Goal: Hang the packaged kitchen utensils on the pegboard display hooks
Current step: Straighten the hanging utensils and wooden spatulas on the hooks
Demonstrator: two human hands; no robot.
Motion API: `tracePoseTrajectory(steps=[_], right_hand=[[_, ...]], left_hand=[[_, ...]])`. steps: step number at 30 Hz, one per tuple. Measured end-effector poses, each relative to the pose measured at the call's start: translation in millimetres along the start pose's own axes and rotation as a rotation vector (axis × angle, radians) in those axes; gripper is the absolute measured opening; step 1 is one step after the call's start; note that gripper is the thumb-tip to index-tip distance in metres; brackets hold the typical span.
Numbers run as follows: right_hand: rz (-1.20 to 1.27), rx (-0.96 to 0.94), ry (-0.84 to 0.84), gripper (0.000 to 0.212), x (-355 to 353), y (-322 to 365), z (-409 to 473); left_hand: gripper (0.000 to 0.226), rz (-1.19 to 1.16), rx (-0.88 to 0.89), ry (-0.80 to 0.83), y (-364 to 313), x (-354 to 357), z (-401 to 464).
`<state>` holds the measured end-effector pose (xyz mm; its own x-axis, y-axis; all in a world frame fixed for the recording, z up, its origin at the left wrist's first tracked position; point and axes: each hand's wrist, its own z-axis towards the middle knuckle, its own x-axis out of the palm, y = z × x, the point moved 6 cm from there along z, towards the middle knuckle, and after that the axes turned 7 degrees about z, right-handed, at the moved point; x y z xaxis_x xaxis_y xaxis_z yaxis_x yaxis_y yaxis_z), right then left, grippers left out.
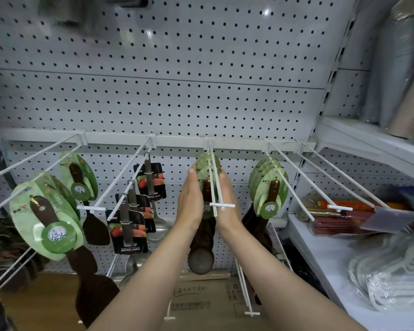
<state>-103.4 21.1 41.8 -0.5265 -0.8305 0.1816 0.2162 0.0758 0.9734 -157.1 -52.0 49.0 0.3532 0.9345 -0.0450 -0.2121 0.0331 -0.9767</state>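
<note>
With straight fingers, your left hand [190, 197] and right hand [227, 199] press flat on the spoon packs [207, 177] hanging on the middle hook [214, 185]; pushing unevenly could tear a card's hole.

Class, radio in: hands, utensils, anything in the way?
Left hand and right hand flat, pressing green-carded spoons between them on centre hook. Nothing blocking; neighbouring hooks stocked.

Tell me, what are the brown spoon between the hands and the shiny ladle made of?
The brown spoon looks like dark wood: matte, grainy brown. Its green card seems glossy printed paper. The ladle looks like polished steel, since its bowl is silver and reflects light. The hooks appear to be white-coated wire.
</note>
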Motion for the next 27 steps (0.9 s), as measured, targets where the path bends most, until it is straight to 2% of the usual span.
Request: tracePoseTrajectory(steps=[3, 5, 7, 9, 10, 13, 16, 20, 23, 27], right_hand=[[-0.161, 0.161, 0.040, 0.055, -12, -9, 0], [-0.251, 0.269, 0.050, 0.045, -23, -21, 4], [-0.247, 0.200, 0.044, 0.054, -11, -9, 2], [-0.064, 0.021, 0.006, 0.067, -5, 1, 3], [0.007, -0.013, 0.003, 0.066, -4, 2, 3], [0.074, -0.048, 0.027, 0.060, -4, -1, 3], [0.071, -0.043, 0.052, 0.069, -3, -6, 4], [0.005, -0.008, 0.006, 0.083, -7, -14, 5], [0.019, 0.021, -0.005, 0.098, -7, -18, 4], [0.013, -0.005, 0.000, 0.097, -3, -10, -3]], left_hand=[[0.066, 0.024, -0.023, 0.010, 0, 0, 7], [0.067, 0.036, -0.039, 0.016, 2, -1, 9], [0.067, 0.037, -0.019, 0.025, 2, -1, 8], [0.067, 0.027, 0.007, 0.022, 3, -1, 4], [0.067, 0.018, 0.012, 0.013, 3, -1, 2], [0.064, -0.016, 0.016, -0.005, 3, -1, -5], [0.065, -0.030, 0.011, -0.016, 1, -2, -11], [0.096, -0.067, -0.024, -0.045, 8, -2, -15], [0.089, -0.069, -0.001, -0.051, 9, 0, -20], [0.084, -0.068, 0.015, -0.025, 6, 5, -18]])
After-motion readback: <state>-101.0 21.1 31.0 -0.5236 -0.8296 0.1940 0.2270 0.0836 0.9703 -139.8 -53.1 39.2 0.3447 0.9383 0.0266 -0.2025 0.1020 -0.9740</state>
